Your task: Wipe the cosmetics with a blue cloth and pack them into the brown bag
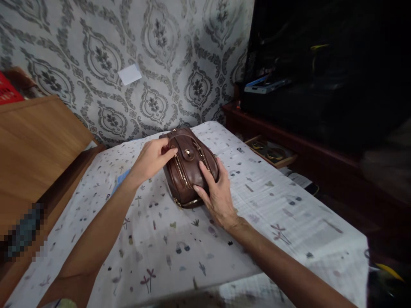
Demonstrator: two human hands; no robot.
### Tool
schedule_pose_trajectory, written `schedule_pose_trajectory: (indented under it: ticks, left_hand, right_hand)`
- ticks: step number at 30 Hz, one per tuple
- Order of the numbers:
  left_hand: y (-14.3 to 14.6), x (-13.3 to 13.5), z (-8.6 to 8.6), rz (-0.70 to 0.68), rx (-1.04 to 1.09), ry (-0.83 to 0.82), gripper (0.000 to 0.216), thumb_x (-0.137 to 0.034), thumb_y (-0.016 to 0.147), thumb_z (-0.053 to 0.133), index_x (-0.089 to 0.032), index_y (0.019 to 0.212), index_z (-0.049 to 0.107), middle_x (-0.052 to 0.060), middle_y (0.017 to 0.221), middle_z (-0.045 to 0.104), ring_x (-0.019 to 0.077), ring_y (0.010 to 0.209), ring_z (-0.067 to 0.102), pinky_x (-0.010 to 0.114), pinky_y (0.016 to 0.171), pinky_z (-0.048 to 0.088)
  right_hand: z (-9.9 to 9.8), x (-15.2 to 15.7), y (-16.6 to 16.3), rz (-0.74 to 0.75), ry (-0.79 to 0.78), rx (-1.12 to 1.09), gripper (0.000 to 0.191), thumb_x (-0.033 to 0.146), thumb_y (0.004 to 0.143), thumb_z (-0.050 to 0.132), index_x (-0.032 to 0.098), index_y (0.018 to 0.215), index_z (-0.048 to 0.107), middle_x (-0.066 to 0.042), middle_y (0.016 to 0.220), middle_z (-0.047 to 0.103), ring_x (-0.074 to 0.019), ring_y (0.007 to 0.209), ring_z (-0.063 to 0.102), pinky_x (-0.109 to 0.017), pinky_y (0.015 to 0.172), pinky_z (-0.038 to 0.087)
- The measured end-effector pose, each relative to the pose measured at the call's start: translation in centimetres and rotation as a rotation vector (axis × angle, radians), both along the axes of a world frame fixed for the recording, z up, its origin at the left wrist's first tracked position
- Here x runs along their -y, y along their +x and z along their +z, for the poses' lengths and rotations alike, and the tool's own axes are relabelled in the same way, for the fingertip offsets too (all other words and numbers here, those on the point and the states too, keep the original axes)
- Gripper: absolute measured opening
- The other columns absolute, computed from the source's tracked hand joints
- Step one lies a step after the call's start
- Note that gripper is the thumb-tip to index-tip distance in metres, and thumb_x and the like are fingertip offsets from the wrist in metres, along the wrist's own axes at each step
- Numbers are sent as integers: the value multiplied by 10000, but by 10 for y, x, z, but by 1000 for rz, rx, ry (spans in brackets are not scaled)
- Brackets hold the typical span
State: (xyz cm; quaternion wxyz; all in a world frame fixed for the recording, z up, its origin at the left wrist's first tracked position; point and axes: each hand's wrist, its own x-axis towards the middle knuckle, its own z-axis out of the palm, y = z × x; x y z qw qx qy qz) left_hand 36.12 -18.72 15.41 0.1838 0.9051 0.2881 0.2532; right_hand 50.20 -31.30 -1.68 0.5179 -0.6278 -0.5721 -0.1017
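Note:
A brown leather bag point(188, 169) with gold zippers and a snap tab lies on a white patterned cloth point(180, 248) over a table. My left hand point(150, 159) pinches something small at the bag's far top edge, by a zipper, fingers closed. My right hand point(217, 192) rests on the bag's near right side, its fingers curled round the end and holding it steady.
A wooden cabinet point(35, 145) stands to the left. A dark red shelf point(289, 141) on the right carries a small tray with gold bangles point(269, 152). Patterned wallpaper with a white note point(129, 74) is behind. A dark mass fills the upper right.

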Motion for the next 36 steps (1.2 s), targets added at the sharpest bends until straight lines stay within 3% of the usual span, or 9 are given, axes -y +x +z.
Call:
schedule_pose_trajectory:
  ticks: [7, 15, 19, 23, 28, 31, 36]
  left_hand:
    - [0, 5, -7, 0, 81, -5, 139, -300, 863, 598, -209, 783, 666, 13, 720, 656, 203, 764, 621, 315, 706, 496]
    - [-5, 21, -12, -31, 83, -41, 151, -334, 880, 610, -209, 824, 673, 26, 766, 679, 210, 767, 627, 318, 686, 496]
    - [-4, 21, -10, -42, 70, -69, 186, -342, 907, 572, -203, 817, 655, 24, 761, 667, 210, 781, 627, 310, 678, 487]
    - [4, 24, -5, 60, 36, 90, 57, -240, 881, 594, -199, 897, 631, 21, 841, 668, 188, 745, 600, 313, 683, 454]
    - [23, 36, -4, 35, 35, 302, 255, -177, 894, 608, -220, 1144, 580, 44, 1064, 675, 236, 988, 618, 358, 847, 489]
    - [36, 39, -7, -16, -32, 398, 197, -189, 908, 623, -214, 1103, 617, 53, 1081, 678, 259, 1063, 599, 389, 924, 477]
    - [51, 34, -11, 5, -110, 432, 77, -245, 931, 630, -189, 951, 678, 64, 982, 677, 271, 1000, 593, 396, 899, 471]
  right_hand:
    - [-3, -8, -4, -77, 15, 11, 650, 486, 1006, 521, 440, 1604, 268, -86, 1665, 127, -405, 1501, 289, -679, 1158, 354]
    - [-3, -9, -5, -57, 31, -30, 643, 476, 999, 532, 451, 1593, 289, -72, 1664, 141, -418, 1503, 271, -700, 1150, 350]
    - [2, -1, -2, 24, 12, -74, 644, 499, 1002, 522, 413, 1597, 291, -89, 1646, 160, -386, 1524, 251, -670, 1188, 335]
    - [10, 9, 3, 129, 33, -242, 678, 489, 1037, 445, 307, 1633, 180, -133, 1631, 225, -300, 1543, 249, -587, 1243, 301]
    - [5, 3, 8, 158, -4, -508, 835, 593, 983, 511, 214, 1629, 143, -170, 1647, 233, -298, 1531, 274, -553, 1249, 297]
    - [1, -3, 9, 140, -17, -560, 881, 647, 929, 571, 178, 1597, 238, -189, 1611, 316, -314, 1515, 301, -554, 1255, 274]
    - [4, -6, 9, 183, -3, -544, 782, 624, 946, 558, 190, 1549, 312, -182, 1562, 408, -305, 1466, 382, -552, 1240, 294]
